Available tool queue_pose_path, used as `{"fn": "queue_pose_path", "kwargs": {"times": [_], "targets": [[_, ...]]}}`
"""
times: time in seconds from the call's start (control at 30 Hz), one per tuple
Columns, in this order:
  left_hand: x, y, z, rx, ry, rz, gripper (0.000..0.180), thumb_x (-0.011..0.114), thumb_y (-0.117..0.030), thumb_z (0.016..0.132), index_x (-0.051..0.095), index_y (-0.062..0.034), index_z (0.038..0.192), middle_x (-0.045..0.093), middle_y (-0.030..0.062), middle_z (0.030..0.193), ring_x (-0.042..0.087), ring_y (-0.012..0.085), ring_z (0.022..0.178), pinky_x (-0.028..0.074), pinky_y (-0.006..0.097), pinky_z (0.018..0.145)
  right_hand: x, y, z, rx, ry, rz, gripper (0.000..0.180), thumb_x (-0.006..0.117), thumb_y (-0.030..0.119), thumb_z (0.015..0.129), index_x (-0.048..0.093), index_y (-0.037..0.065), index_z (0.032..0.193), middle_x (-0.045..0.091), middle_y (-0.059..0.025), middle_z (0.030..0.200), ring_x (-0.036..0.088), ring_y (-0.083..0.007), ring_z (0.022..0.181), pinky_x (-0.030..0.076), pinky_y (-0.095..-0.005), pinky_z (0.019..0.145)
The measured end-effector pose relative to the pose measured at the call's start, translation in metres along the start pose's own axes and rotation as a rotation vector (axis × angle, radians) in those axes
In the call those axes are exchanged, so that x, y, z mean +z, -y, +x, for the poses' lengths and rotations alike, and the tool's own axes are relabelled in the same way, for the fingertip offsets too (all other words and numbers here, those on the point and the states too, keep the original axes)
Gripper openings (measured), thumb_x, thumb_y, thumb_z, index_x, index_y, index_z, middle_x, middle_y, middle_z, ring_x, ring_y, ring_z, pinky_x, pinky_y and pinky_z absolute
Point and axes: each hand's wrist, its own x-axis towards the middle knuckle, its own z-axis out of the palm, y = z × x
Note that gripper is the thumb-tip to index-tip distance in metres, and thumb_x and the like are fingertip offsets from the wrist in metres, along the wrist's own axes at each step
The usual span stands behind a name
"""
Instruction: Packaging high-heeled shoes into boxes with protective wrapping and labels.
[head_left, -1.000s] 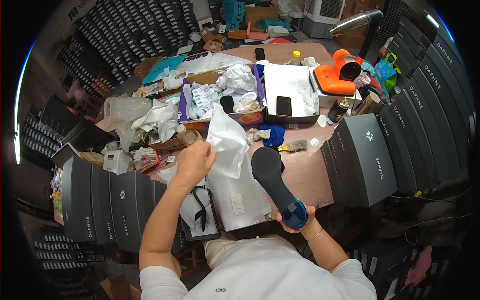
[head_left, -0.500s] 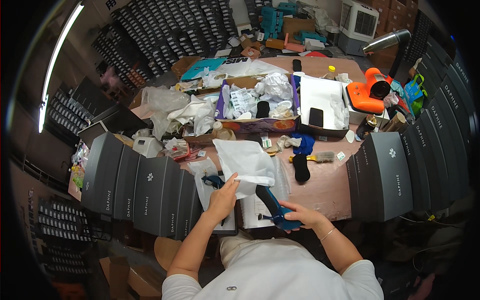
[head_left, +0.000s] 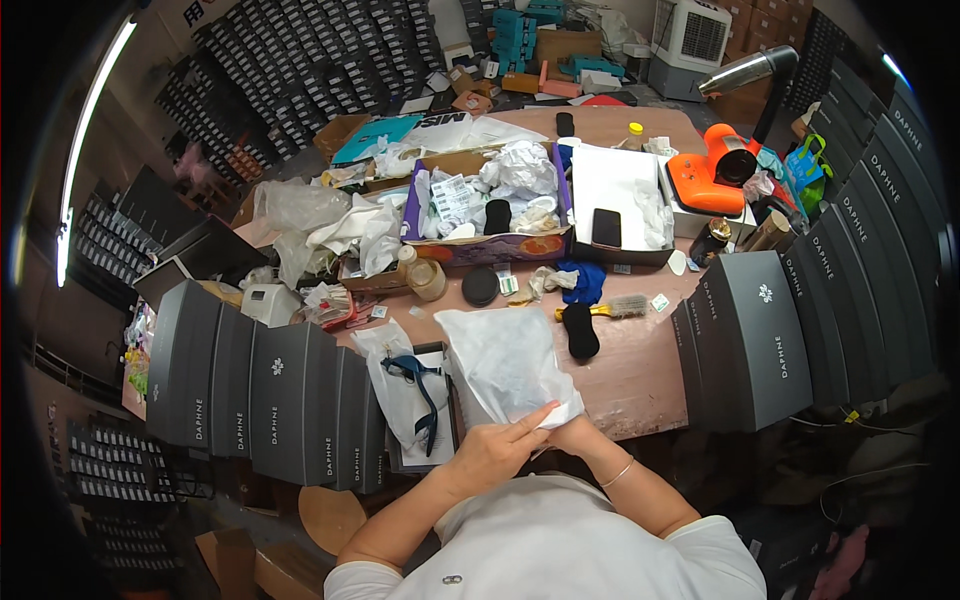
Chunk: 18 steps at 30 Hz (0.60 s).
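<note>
The left hand (head_left: 505, 446) clamps its grip on the white bag (head_left: 505, 360); for the half-hidden right hand (head_left: 577, 436), I cannot tell.

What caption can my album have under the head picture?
Left hand and right hand together at a white bag, blue strap nearby.

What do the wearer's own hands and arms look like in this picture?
The left hand and right hand are both ungloved. The arms are covered only by short, plain white sleeves. A thin, light-coloured bracelet circles the right wrist.
</note>
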Motion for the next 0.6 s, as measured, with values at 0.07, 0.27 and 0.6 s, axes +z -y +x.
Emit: {"fn": "queue_pose_path", "kwargs": {"times": [0.07, 0.27, 0.6], "targets": [[0.021, 0.0, -0.008, -0.003, -0.003, -0.046, 0.022, 0.064, -0.007, 0.078, 0.064, -0.0037, 0.1, 0.053, 0.008, 0.135, 0.062, 0.0178, 0.057, 0.051, 0.028, 0.052, -0.024, 0.014, 0.007, -0.079, -0.034, -0.407, 0.035, 0.061, 0.02, 0.089, 0.052, 0.006, 0.121, 0.06, -0.0054, 0.107, 0.058, -0.0183, 0.095, 0.05, -0.0321, 0.081], [0.053, -0.02, 0.035, 0.138, -0.108, -0.207, 0.033, 0.06, -0.002, 0.073, 0.063, -0.0013, 0.106, 0.052, 0.0099, 0.136, 0.062, 0.0176, 0.058, 0.052, 0.028, 0.052, -0.001, 0.011, -0.018, -0.04, -0.469, -0.237, 0.049, 0.056, 0.021, 0.09, 0.045, 0.002, 0.133, 0.057, -0.0134, 0.121, 0.057, -0.0296, 0.108, 0.046, -0.0381, 0.094], [0.057, -0.01, 0.007, -0.167, -0.008, -0.722, 0.06, 0.059, -0.006, 0.083, 0.042, -0.0115, 0.14, 0.04, 0.0171, 0.143, 0.059, 0.035, 0.107, 0.051, 0.039, 0.088, -0.131, -0.035, -0.047, -0.075, -0.06, -1.595, 0.041, 0.054, 0.024, 0.085, 0.058, 0.004, 0.12, 0.058, -0.0201, 0.12, 0.054, -0.0356, 0.112, 0.043, -0.046, 0.095]]}}
